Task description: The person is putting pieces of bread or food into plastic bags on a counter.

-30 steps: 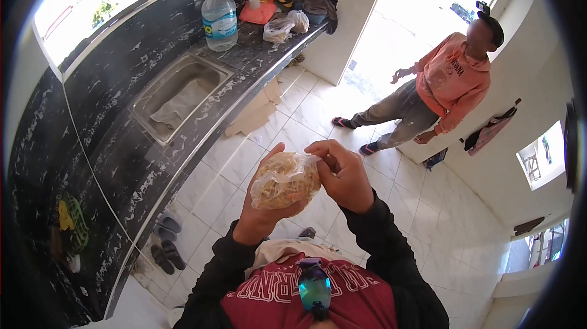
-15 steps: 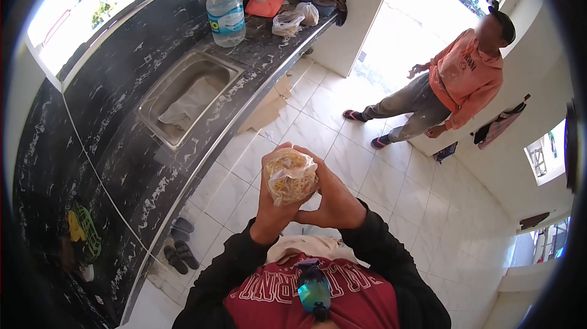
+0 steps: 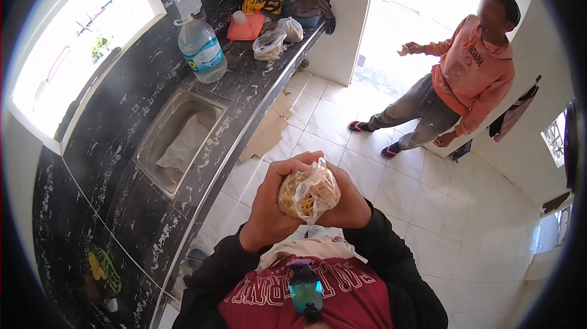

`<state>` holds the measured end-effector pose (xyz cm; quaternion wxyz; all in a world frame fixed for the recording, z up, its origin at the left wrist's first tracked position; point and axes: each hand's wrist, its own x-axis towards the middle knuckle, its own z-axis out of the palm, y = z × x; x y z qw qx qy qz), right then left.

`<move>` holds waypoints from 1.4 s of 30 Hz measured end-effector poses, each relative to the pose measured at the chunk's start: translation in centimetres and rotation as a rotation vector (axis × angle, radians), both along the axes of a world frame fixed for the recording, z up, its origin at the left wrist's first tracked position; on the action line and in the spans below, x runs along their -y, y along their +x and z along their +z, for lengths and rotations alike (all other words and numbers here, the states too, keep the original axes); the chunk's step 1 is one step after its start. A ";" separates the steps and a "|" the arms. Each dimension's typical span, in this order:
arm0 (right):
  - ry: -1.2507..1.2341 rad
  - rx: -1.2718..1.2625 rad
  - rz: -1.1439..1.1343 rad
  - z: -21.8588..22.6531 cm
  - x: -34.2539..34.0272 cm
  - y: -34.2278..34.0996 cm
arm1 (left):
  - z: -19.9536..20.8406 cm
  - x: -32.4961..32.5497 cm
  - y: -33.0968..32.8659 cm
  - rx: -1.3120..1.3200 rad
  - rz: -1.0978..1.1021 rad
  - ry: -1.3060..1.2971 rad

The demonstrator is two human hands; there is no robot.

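Observation:
A clear plastic bag of yellowish, noodle-like food (image 3: 310, 191) is held in front of my chest, its crumpled top facing up. My left hand (image 3: 269, 203) wraps round its left side, with the fingers reaching over the far edge. Against the opposite side presses my right hand (image 3: 350, 200), curved round the bag, its fingers partly hidden behind it. The two hands nearly meet at the far side of the bag. What exactly the food is, I cannot tell.
On the left runs a dark marbled counter (image 3: 235, 124) with a steel sink (image 3: 211, 109), a big water bottle (image 3: 203, 54), an orange cap-like item (image 3: 246, 27) and small plastic bags (image 3: 269, 44). A person in an orange hoodie (image 3: 474, 66) stands by the bright doorway. Torn cardboard (image 3: 266, 133) lies on the tiles.
The bag has turned in my hands, and my left fingers now reach further over it. The other person has raised a hand with something small and pale. My view has shifted a little.

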<state>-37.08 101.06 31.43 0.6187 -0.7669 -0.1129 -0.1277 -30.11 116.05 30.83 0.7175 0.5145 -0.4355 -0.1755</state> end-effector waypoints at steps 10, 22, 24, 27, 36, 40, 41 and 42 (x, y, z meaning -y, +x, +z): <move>-0.024 0.127 0.006 2.5 12.0 6.5 | 2.7 10.9 7.5 0.214 -0.080 0.079; -0.347 0.424 -0.056 10.4 10.8 12.1 | 8.0 11.4 16.7 0.333 -0.482 -0.415; -0.367 0.479 -0.018 11.3 9.7 14.3 | 7.6 10.2 19.3 0.331 -0.607 -0.405; -0.407 0.514 -0.077 13.0 7.8 17.1 | 7.4 8.8 22.0 0.577 -0.496 -0.481; -0.335 0.583 0.256 13.3 3.7 23.5 | 6.9 2.2 22.7 0.518 0.023 -0.619; -0.175 0.670 0.541 11.9 2.2 24.4 | 6.9 -0.3 19.6 0.474 0.143 -0.600; -0.122 0.680 0.556 11.6 1.5 24.2 | 6.9 -0.6 18.3 0.531 0.246 -0.603; -0.070 0.685 0.604 11.5 1.1 23.8 | 6.8 -0.9 16.9 0.567 0.325 -0.583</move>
